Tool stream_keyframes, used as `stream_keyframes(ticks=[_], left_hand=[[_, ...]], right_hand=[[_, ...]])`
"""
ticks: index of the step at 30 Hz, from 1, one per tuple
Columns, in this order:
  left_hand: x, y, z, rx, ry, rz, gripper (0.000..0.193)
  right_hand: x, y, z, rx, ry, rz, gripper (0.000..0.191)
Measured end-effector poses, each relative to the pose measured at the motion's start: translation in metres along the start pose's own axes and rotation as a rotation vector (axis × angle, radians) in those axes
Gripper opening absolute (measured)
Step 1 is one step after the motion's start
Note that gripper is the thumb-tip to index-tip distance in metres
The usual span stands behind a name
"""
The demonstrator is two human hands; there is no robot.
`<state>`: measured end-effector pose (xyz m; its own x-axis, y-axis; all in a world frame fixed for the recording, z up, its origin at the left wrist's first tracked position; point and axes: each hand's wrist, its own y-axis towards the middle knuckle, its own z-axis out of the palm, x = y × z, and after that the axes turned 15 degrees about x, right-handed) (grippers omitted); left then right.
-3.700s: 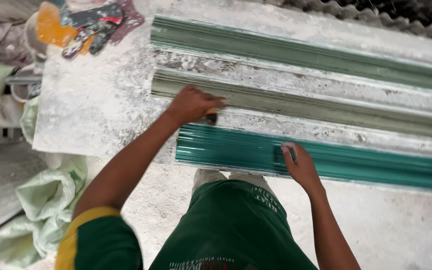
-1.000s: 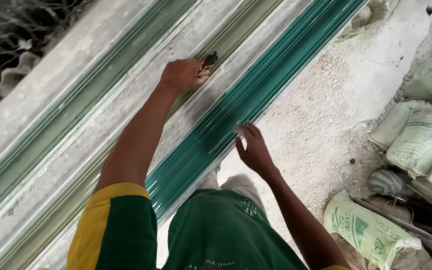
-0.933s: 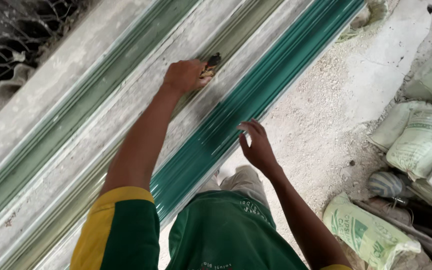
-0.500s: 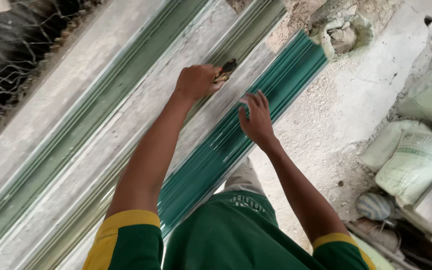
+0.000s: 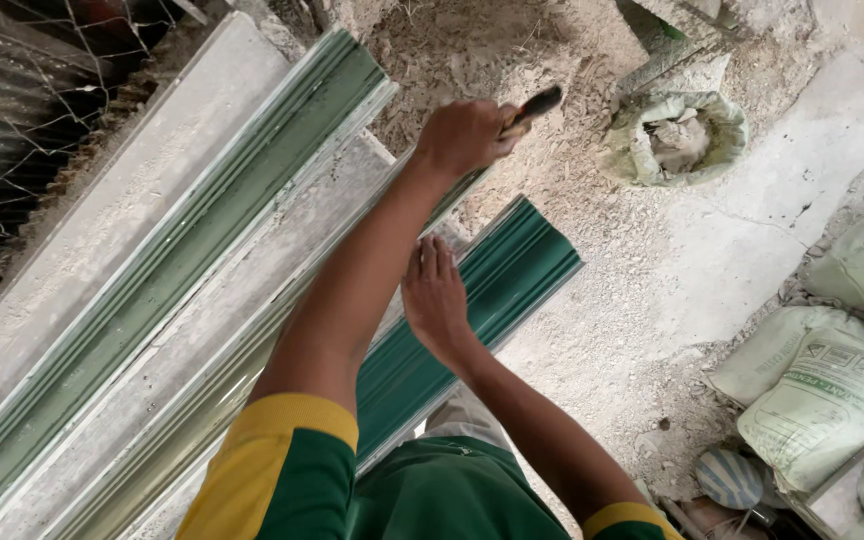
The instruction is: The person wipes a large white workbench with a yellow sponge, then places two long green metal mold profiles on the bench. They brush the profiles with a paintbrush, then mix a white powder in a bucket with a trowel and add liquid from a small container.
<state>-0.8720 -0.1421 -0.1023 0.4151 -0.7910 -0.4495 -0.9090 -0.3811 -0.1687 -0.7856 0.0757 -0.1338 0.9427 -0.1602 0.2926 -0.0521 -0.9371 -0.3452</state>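
Nearest, the right hand [image 5: 437,295] lies flat, fingers apart and straight, palm down on the dark green moulding [image 5: 472,310], holding nothing. That moulding runs from near left to far right and ends just past the fingertips, on the dusty floor [image 5: 652,290]. Farther, the left hand [image 5: 462,135] has its grip clamped on a brush [image 5: 530,108], whose dark handle sticks out to the right of the fist, above the far end of a pale green moulding [image 5: 202,400]. Left of it lie a grey slab [image 5: 152,350] and another green moulding [image 5: 202,240]. Near right are stacked sacks [image 5: 822,400]; far right sits an open sack [image 5: 674,135] of rubble.
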Motion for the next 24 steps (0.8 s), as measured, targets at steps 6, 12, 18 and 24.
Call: stream_keyframes(ticks=[6,12,18,24], left_hand=[[0.003,0.026,-0.020,-0.221,-0.341,-0.263,0.026],[0.022,-0.096,-0.014,-0.156,-0.472,-0.300,0.024],[0.029,-0.237,0.009,-0.332,-0.261,-0.369,0.037],[0.040,-0.389,0.024,-0.320,-0.291,-0.489,0.040]], right_hand=[[0.003,-0.002,-0.007,-0.047,-0.017,0.029,0.053],[-0.001,0.001,-0.002,0.001,-0.073,-0.002,0.062],[-0.003,0.009,-0.008,0.155,-0.154,0.050,0.068],[0.018,-0.025,-0.011,-0.086,-0.112,-0.105,0.067]])
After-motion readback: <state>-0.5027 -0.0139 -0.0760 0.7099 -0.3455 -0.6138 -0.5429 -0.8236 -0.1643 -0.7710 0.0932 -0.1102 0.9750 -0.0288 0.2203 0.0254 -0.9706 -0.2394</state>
